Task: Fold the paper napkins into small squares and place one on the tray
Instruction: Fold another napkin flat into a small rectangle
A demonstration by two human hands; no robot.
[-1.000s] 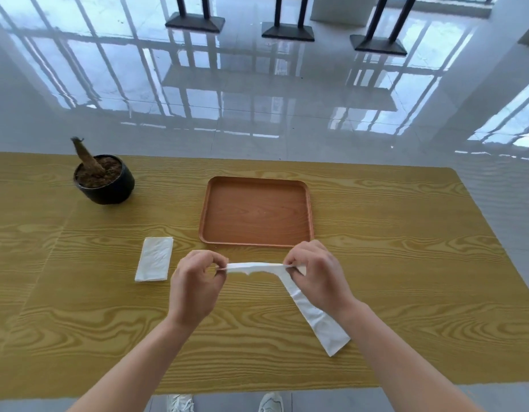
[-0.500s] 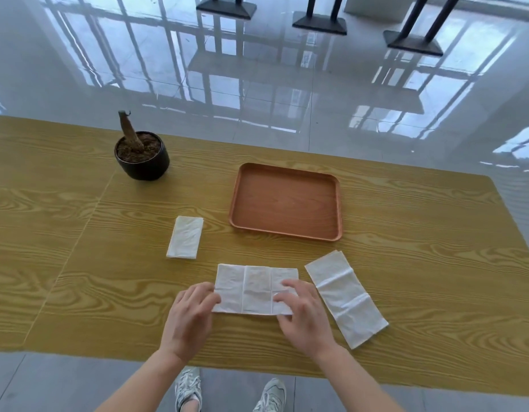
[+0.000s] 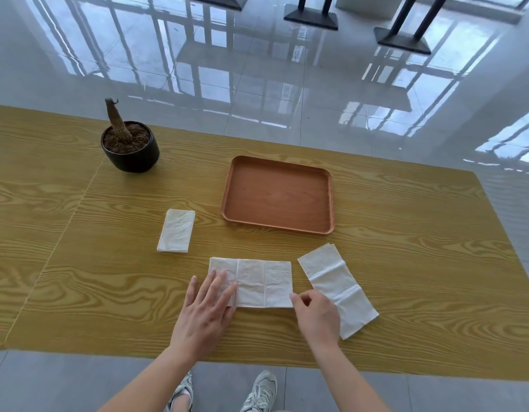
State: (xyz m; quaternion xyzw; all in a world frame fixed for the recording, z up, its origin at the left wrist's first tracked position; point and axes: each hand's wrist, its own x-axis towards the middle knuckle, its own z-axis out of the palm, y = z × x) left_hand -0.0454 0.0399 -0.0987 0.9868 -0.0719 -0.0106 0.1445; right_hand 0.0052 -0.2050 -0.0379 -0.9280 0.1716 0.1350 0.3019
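1. A person is standing at the 6 o'clock edge of a wooden table [image 3: 406, 263], with both bare hands reaching over it. The hands are apart, one at each end of a napkin.
2. The middle napkin [image 3: 257, 282] is lying flat on the table near that edge. It is opened into a strip of three creased panels running from 9 to 3 o'clock.
3. The left hand [image 3: 204, 310] is lying palm down with its fingers straight and spread, pressing on the strip's 9 o'clock panel.
4. The right hand [image 3: 316, 316] is sitting at the strip's 4 o'clock corner with its fingers curled. The thumb tip is touching the paper's edge, but whether the paper is actually being pinched cannot be told.
5. The right napkin [image 3: 337, 281] is lying just beside the strip at 3 o'clock. It is slanting from 11 to 5 o'clock, and the right hand is partly covering it.
6. The folded napkin [image 3: 176, 230], a small rectangle, is lying apart at 10 o'clock from the strip.
7. The tray [image 3: 278, 197] is sitting at 12 o'clock from the strip with its brown bottom showing. All three napkins are lying on the table outside it.
8. A black plant pot [image 3: 129, 159] with soil and a dry stump is standing at 10 o'clock from the tray.
9. Two shoes [image 3: 259, 391] are showing below the near edge, and a glossy floor [image 3: 287, 84] is reflecting windows at 12 o'clock.
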